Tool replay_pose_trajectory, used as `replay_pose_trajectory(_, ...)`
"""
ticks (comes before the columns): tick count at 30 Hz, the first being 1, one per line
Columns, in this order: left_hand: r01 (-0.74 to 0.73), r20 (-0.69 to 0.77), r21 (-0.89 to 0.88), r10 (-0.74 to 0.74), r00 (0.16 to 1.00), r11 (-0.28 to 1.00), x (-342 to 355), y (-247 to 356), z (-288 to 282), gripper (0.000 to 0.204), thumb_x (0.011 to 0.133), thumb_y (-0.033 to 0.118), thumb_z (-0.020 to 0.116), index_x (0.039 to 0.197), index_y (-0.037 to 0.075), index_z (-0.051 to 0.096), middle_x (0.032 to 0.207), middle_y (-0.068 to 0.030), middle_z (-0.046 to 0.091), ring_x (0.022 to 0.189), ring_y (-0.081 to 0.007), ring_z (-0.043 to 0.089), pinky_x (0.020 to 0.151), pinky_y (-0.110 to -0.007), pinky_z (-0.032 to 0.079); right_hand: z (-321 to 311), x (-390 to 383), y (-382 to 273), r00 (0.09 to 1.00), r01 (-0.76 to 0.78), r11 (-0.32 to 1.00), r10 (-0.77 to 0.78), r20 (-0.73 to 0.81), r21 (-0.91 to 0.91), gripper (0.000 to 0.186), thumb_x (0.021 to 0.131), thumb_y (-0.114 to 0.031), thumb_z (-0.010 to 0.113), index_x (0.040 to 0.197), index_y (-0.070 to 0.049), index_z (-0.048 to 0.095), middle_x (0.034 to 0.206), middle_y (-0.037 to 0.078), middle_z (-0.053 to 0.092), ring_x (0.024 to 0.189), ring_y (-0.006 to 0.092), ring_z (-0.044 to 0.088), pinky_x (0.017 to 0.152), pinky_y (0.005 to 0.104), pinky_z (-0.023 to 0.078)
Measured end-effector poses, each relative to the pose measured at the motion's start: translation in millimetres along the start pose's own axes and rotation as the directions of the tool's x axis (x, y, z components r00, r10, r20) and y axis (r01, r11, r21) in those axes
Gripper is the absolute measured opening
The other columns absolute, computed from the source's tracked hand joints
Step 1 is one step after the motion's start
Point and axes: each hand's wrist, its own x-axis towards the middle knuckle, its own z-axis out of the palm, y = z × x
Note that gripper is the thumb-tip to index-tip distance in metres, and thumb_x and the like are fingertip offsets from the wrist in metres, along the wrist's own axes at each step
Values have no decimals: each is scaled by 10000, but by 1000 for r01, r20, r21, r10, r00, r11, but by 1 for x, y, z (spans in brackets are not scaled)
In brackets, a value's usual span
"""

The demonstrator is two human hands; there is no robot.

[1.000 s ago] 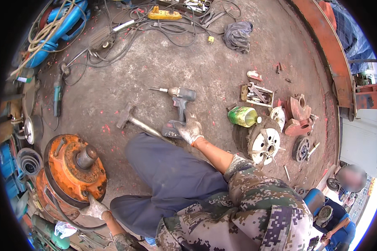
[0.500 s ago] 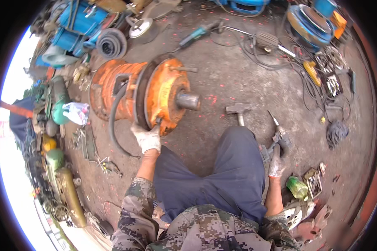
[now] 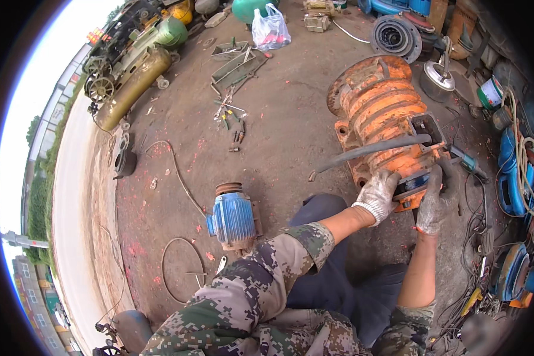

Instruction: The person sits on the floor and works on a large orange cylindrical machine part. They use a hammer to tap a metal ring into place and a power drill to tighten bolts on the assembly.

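A big orange electric motor [image 3: 380, 107] lies on its side on the dirty concrete floor, with a black hose [image 3: 368, 151] draped across it. My left hand [image 3: 377, 194], in a white work glove, grips the motor's lower near edge. Just to its right my right hand [image 3: 433, 204], in a grey glove, is wrapped on the motor's end flange. Both arms reach out over my dark trouser knee, which hides the floor under the motor's near side.
A small blue motor [image 3: 231, 216] stands by my left knee, beside a wire loop [image 3: 181, 273]. Hand tools [image 3: 231, 113] and a white plastic bag [image 3: 270, 26] lie farther off. An angle grinder [image 3: 470, 161], a paint can [image 3: 489, 92] and blue cable reels [image 3: 516, 178] crowd the right.
The view has swung round toward the orange motor. My right hand has left the drill and hammer area and joined my left hand on the motor's end.
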Motion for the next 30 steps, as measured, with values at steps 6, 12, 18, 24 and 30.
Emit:
replay_pose_trajectory(6, -62, 526, -9, 57, 849, 998, -21, -57, -101, 538, 922, 310, 767, 1368, 46, 622, 1300, -223, 631, 1275, -418, 598, 1063, -490, 508, 54, 23, 24, 943, 333, 832, -293, 157, -445, 264, 1023, -136, 694, 1254, -9, 714, 1234, 135, 664, 1079, 272, 676, 894, 402, 561)
replay_pose_trajectory(12, 756, 381, -286, -654, 653, 588, -45, -259, -229, 427, 992, 325, 714, 1274, 6, 745, 1081, -117, 795, 1027, -169, 721, 939, -347, 556, 63, 11, 9, 962, 261, 848, -191, 193, -461, 298, 1031, -118, 686, 1309, -12, 684, 1281, 124, 602, 1197, 259, 620, 975, 398, 544)
replay_pose_trajectory(18, 780, -417, 346, -659, 626, 522, 3, -501, -225, 499, 946, 448, 705, 1416, 281, 693, 1435, -251, 633, 1347, -424, 587, 1139, -489, 471, 56, 12, 24, 942, 331, 838, -262, 211, -433, 289, 1069, -135, 632, 1306, 30, 646, 1284, 116, 565, 1215, 260, 600, 1077, 433, 511)
replay_pose_trajectory(24, 638, -219, 705, -760, 612, 311, 8, -624, -273, 599, 989, 467, 598, 1568, 326, 545, 1768, -55, 309, 1584, -361, 328, 1302, -440, 227, 71, 23, 25, 926, 377, 829, -327, 190, -413, 382, 851, 4, 739, 1228, 2, 675, 1174, 158, 664, 1086, 325, 648, 970, 429, 532)
replay_pose_trajectory(30, 804, -479, 556, -709, 518, 212, 42, -603, -211, 388, 1001, 416, 672, 1200, 112, 807, 1188, -189, 790, 1125, -330, 765, 949, -460, 592, 47, 27, 20, 907, 422, 782, -369, 205, -459, 484, 758, -87, 868, 1211, -35, 706, 1151, 159, 704, 1054, 362, 676, 936, 476, 521)
